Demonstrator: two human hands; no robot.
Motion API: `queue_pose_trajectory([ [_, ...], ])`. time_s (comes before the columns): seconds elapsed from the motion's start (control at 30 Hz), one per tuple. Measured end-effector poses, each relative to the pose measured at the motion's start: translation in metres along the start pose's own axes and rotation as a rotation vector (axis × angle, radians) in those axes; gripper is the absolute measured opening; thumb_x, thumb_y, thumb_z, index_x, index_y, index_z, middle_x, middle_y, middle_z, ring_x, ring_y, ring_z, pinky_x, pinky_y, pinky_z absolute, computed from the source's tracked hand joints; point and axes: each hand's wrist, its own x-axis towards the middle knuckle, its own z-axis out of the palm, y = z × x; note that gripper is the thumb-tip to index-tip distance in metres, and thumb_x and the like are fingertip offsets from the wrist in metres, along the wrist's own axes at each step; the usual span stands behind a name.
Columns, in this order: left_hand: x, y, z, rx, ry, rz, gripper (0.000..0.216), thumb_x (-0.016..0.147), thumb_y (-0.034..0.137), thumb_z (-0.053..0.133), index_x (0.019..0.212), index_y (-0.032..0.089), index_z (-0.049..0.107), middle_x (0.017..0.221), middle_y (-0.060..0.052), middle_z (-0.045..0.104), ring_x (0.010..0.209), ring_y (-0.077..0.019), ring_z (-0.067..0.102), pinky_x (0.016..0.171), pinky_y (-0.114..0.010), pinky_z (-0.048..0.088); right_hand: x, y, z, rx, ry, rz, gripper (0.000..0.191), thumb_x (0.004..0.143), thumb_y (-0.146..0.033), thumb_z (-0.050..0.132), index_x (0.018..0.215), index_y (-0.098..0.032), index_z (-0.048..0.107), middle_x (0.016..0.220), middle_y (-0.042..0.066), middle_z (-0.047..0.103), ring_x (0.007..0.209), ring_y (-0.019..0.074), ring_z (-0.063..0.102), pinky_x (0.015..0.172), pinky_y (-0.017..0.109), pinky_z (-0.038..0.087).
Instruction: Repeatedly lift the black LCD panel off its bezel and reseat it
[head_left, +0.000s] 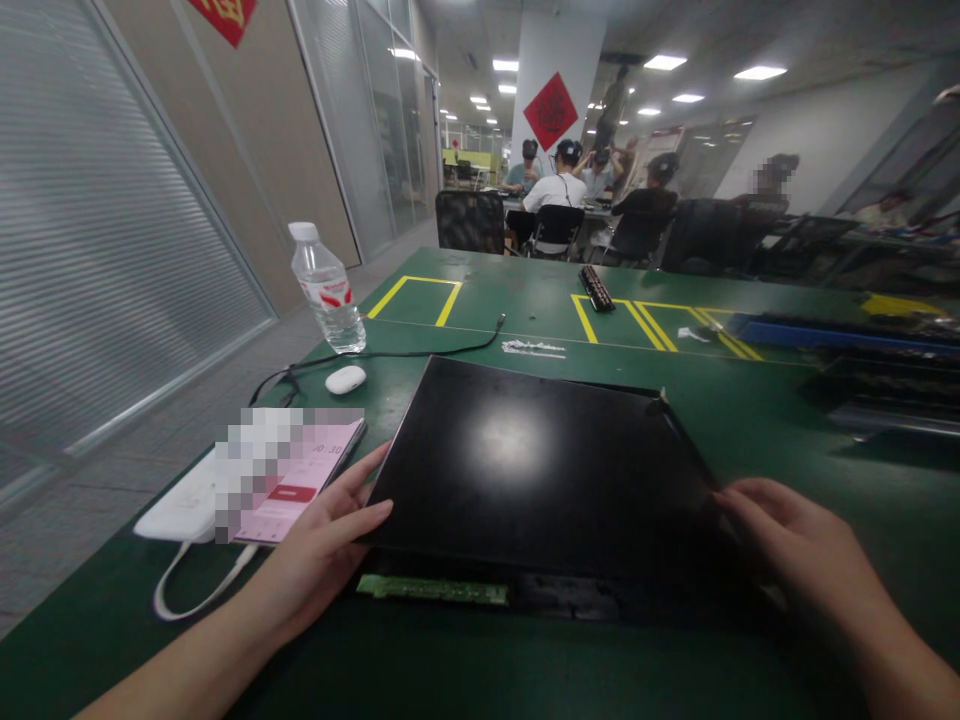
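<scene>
A flat black display panel (525,460) lies tilted in front of me, with a bright round reflection on its glossy face. Along its near edge runs a narrow green circuit board (435,590). My left hand (334,525) grips the panel's left edge, thumb on the face and fingers at the side. At the right edge, my right hand (784,525) pinches the panel's side between thumb and fingers. What lies beneath the panel is hidden, though a dark frame edge shows along its far right side.
Left of the panel are a phone (300,480), a white power bank (180,490) with its cable, a white earbud case (346,380) and a water bottle (330,295). A black cable (405,354) crosses behind. Blurred dark parts (885,370) lie right. People (559,190) sit beyond the table.
</scene>
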Motion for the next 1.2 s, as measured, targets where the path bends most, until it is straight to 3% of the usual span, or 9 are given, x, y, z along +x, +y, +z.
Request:
queue_pose_trajectory([
  [0.17,-0.003,0.001,0.004,0.0,0.032,-0.013,0.095,0.072,0.025,0.1,0.16,0.032,0.063,0.142,-0.013,0.082,0.129,-0.0421,0.077,0.102,-0.044,0.064,0.0,-0.002,-0.002,-0.007,0.008,-0.027,0.04,0.071,-0.069,0.068,0.081,-0.031,0.079,0.079,0.01,0.081,0.075,0.0349,0.073,0.06,0.042,0.051],
  [0.47,-0.01,0.006,0.012,0.044,0.048,0.029,0.082,0.073,0.026,0.101,0.15,0.032,0.072,0.143,-0.01,0.082,0.132,-0.0386,0.076,0.089,-0.034,0.065,-0.002,-0.004,0.001,-0.018,0.016,-0.048,0.041,0.073,-0.069,0.065,0.081,-0.031,0.078,0.079,0.008,0.081,0.074,0.0327,0.072,0.064,0.042,0.051],
  [0.73,-0.01,0.007,0.012,0.059,0.064,0.014,0.084,0.072,0.028,0.101,0.15,0.032,0.072,0.147,-0.009,0.08,0.14,-0.0398,0.071,0.102,-0.038,0.063,-0.006,-0.011,-0.002,0.001,-0.016,0.002,0.042,0.072,-0.067,0.066,0.082,-0.029,0.079,0.079,0.009,0.081,0.073,0.0319,0.073,0.063,0.041,0.051],
  [1.07,-0.009,0.004,0.01,0.054,0.036,0.01,0.081,0.074,0.032,0.1,0.15,0.036,0.072,0.155,-0.007,0.074,0.143,-0.0386,0.068,0.096,-0.034,0.066,-0.002,-0.001,0.002,-0.002,0.026,-0.059,0.047,0.07,-0.07,0.064,0.083,-0.027,0.08,0.082,0.01,0.081,0.073,0.0318,0.073,0.067,0.042,0.052],
  [1.2,-0.009,0.004,0.01,0.06,0.042,0.008,0.083,0.074,0.033,0.1,0.151,0.037,0.071,0.157,-0.007,0.073,0.145,-0.0401,0.067,0.104,-0.038,0.064,0.0,0.002,0.003,-0.009,-0.003,-0.06,0.047,0.072,-0.07,0.064,0.085,-0.027,0.08,0.08,0.009,0.081,0.073,0.032,0.072,0.067,0.042,0.052],
])
